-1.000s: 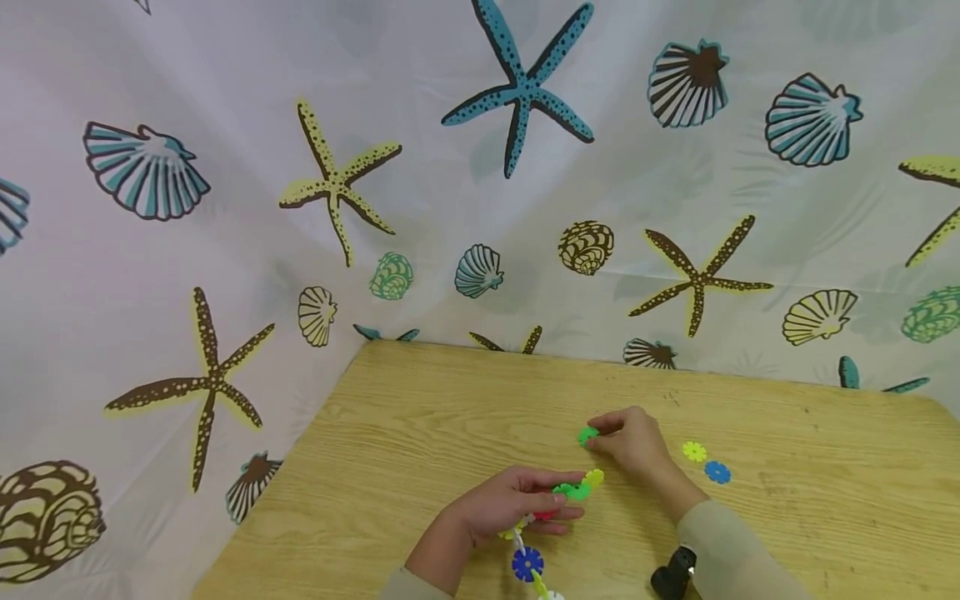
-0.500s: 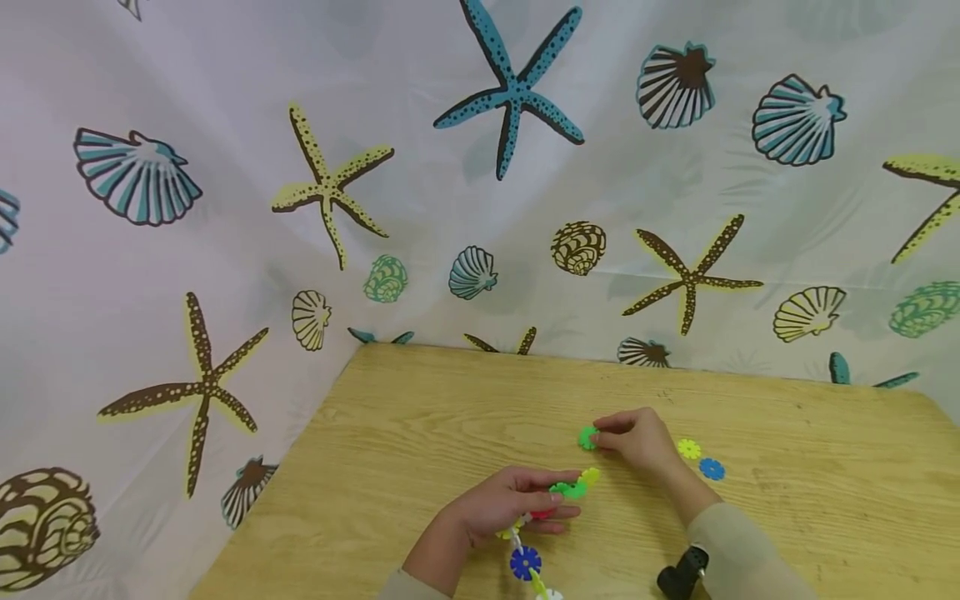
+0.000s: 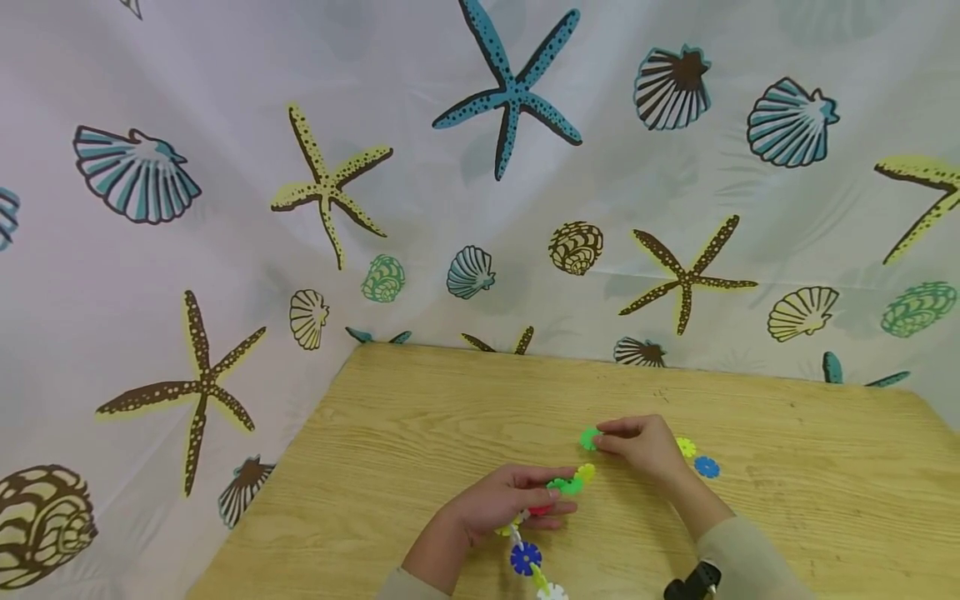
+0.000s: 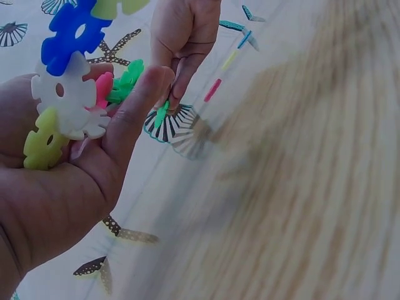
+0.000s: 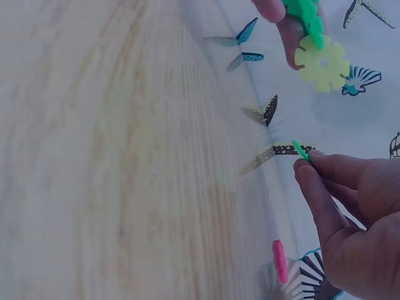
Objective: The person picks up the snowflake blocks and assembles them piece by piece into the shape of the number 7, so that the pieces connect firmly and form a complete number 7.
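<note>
My left hand (image 3: 498, 504) holds a chain of interlocking notched discs between thumb and fingers. A yellow disc (image 5: 322, 64) forms the chain's far end, joined to green ones (image 3: 566, 486). Below the palm hang a dark blue disc (image 3: 526, 558) and a white disc (image 3: 552, 592). Closer to the wrist, the left wrist view shows another white disc (image 4: 62, 90) across the palm. Thumb and fingertips of my right hand (image 3: 641, 446) pinch a single green disc (image 3: 588, 438) by its edge, apart from the chain and beyond its yellow end.
On the wooden table (image 3: 420, 408), a loose yellow disc (image 3: 686, 447) and a blue disc (image 3: 707, 467) lie right of my right hand. The right wrist view also shows a pink disc (image 5: 279, 261). A shell-and-starfish cloth (image 3: 420, 208) borders the table's back and left.
My right hand has shifted slightly, its fingertips now farther to the right on the green disc, showing more of it. The left hand keeps its hold on the chain. The head view has shifted a little.
</note>
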{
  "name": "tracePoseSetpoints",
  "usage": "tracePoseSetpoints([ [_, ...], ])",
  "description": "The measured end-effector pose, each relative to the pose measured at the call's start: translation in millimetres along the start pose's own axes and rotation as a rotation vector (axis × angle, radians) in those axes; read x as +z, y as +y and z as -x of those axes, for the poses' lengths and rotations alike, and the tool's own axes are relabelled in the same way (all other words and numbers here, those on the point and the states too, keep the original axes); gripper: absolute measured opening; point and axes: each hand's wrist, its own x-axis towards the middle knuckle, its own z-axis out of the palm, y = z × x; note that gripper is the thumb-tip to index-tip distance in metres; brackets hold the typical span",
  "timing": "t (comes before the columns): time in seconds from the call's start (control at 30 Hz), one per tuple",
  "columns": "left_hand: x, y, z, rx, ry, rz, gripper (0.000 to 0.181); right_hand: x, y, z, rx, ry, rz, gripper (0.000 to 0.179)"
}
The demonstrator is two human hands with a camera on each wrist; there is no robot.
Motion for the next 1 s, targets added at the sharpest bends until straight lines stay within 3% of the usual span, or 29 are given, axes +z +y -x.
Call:
tracePoseSetpoints([
  [0.73,2.9,-0.2,-1.9,-0.014,0.071,0.003,0.04,-4.6,-4.9,23.1,0.002,-0.046,-0.12,0.032],
  [1.0,4.3,1.6,-3.5,-0.007,0.072,-0.009,0.04,-6.4,-8.2,31.9,0.024,-0.026,-0.143,0.034],
])
